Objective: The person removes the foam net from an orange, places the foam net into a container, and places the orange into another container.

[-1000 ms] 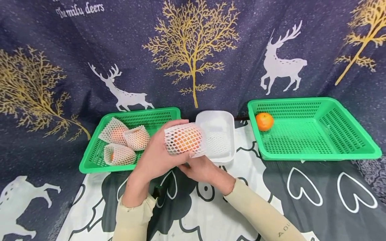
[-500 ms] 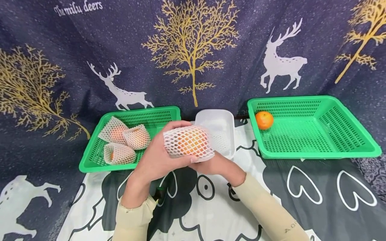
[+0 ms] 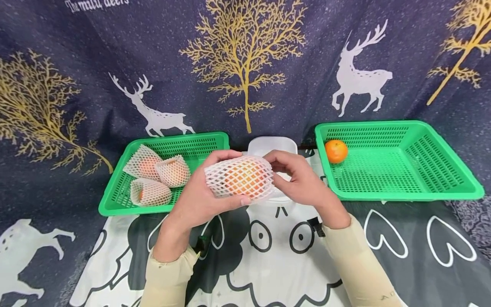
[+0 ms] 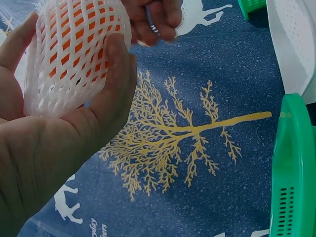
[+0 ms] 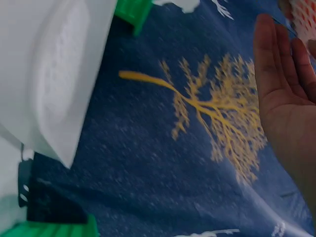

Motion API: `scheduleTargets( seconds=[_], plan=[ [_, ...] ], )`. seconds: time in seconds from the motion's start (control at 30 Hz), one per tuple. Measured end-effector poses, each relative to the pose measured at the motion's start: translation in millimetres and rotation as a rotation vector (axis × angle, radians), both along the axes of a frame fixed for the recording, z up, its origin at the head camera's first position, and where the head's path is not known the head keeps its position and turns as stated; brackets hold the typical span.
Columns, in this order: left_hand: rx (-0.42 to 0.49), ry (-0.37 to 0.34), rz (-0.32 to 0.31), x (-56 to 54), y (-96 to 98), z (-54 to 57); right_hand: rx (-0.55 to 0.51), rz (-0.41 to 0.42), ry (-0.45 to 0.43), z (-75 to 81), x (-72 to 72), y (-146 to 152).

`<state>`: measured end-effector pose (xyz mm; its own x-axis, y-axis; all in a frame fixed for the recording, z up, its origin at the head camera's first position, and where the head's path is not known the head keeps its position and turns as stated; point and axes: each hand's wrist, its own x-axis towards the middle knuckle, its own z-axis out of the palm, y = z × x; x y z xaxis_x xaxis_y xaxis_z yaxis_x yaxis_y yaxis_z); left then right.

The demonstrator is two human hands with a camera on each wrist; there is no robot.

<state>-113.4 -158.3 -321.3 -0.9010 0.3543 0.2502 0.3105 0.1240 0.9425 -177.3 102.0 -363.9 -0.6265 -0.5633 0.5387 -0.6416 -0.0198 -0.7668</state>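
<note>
My left hand (image 3: 199, 192) grips an orange in a white foam net sleeve (image 3: 241, 177), with the thumb along the near side and fingers behind. The orange (image 4: 79, 29) shows through the mesh. My right hand (image 3: 303, 179) is at the sleeve's right end, its index finger and thumb spread apart with their tips right at the net. In the right wrist view the fingers (image 5: 269, 54) of this hand look fairly straight, pointing toward the net. Behind the right hand stands a white plastic container (image 3: 268, 144), partly hidden, with white foam netting in it.
A green basket (image 3: 115, 192) at left holds several oranges in foam sleeves (image 3: 150, 192). Another green basket (image 3: 406, 198) at right holds one bare orange (image 3: 336, 151) in its left corner. A patterned cloth (image 3: 276, 264) covers the table, and a dark printed curtain (image 3: 161, 64) hangs behind.
My right hand has come out from beneath the sleeved orange and moved up to its right end. The left hand keeps its grip, with the sleeve only slightly shifted.
</note>
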Motion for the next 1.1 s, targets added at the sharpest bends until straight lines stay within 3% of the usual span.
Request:
scheduleTargets(
  seconds=[0.2, 0.4, 0.57, 0.77, 1.1],
  plan=[
    [0.001, 0.017, 0.026, -0.1, 0.8, 0.7, -0.111, 0.027, 0.072, 14.0, 8.5, 9.2],
    [-0.031, 0.04, 0.063, -0.8, 2.3, 0.2, -0.129, 0.059, 0.154, 19.5, 15.3, 8.2],
    [-0.016, 0.06, 0.067, -0.4, 2.9, -0.8, -0.095, 0.036, 0.215, 21.9, 18.2, 5.1],
    [-0.013, 0.055, 0.116, 1.0, 6.1, -1.1, -0.003, -0.07, 0.307, 23.1, 22.0, 3.6],
    [-0.034, 0.043, 0.14, 1.7, 15.8, -5.3, 0.076, -0.076, 0.304, 24.7, 26.9, -3.4]
  ],
)
